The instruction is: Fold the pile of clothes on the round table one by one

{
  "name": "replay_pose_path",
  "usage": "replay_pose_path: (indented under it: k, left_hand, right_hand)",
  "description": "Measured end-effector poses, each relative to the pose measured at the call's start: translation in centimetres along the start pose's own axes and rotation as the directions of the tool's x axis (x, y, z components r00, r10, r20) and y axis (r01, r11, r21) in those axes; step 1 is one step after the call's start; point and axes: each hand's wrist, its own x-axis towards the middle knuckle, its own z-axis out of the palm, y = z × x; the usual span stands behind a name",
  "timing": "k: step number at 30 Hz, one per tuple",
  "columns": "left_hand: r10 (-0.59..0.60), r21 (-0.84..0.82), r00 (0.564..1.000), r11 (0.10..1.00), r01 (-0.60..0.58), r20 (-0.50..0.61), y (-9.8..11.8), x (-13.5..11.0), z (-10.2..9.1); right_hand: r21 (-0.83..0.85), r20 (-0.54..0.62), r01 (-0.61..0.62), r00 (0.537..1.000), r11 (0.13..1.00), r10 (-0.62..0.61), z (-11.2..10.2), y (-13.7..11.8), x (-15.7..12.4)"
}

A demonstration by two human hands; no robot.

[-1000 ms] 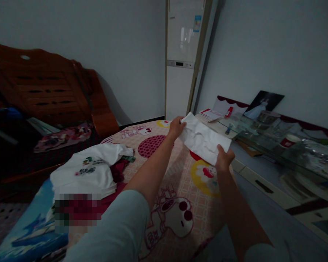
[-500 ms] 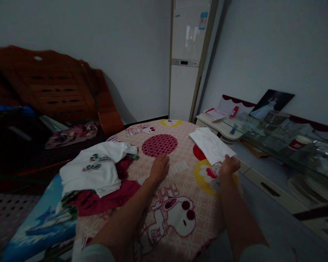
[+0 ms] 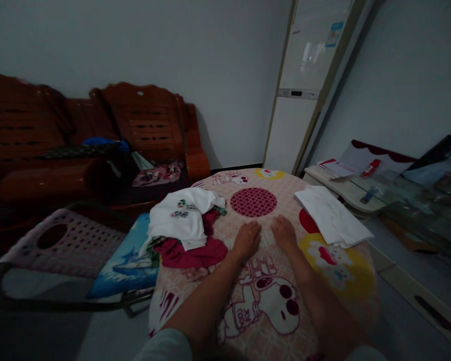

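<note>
My left hand (image 3: 247, 239) lies flat on the patterned tablecloth (image 3: 274, 260), fingers stretched out just below the dark red dotted circle. Beside it, my right hand (image 3: 284, 232) also rests on the cloth with fingers extended and nothing in them. To the left is a loose pile of clothes: a white shirt (image 3: 176, 220) with a small printed design lies over a dark red garment (image 3: 195, 253). On the right side of the table lies a folded white garment (image 3: 332, 215), apart from my right hand.
A wooden sofa (image 3: 146, 125) stands along the back wall, with a woven chair (image 3: 71, 245) and a blue cushion (image 3: 126, 260) left of the table. A tall white air conditioner (image 3: 293, 120) fills the corner. At right is a low cabinet with a glass shelf (image 3: 406, 200).
My right hand has let go of the folded white garment and moved left, close to my left hand. The view has turned to the left.
</note>
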Motion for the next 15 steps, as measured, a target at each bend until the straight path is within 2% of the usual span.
replay_pose_path:
  k: [3,6,11,15]
  left_hand:
    - [-0.015,-0.057,0.997,0.998,0.011,-0.075,-0.4,-0.2,-0.1]
    - [-0.116,-0.066,0.969,0.992,0.104,-0.218,-1.2,0.0,-1.2]
    - [-0.273,0.007,0.836,0.949,0.314,-0.476,-4.0,-0.3,-5.6]
    - [-0.369,0.092,0.714,0.851,0.517,-0.596,-5.9,-2.0,-9.0]
  right_hand:
    - [-0.083,0.006,0.056,0.998,0.995,-0.056,0.7,0.7,-0.5]
    - [-0.094,-0.02,0.059,0.998,0.994,-0.061,0.8,1.1,-0.6]
    - [-0.059,-0.051,0.049,0.997,0.997,-0.052,1.1,1.3,-0.6]
    - [-0.037,-0.053,0.044,0.998,0.998,-0.046,1.1,1.4,-0.7]
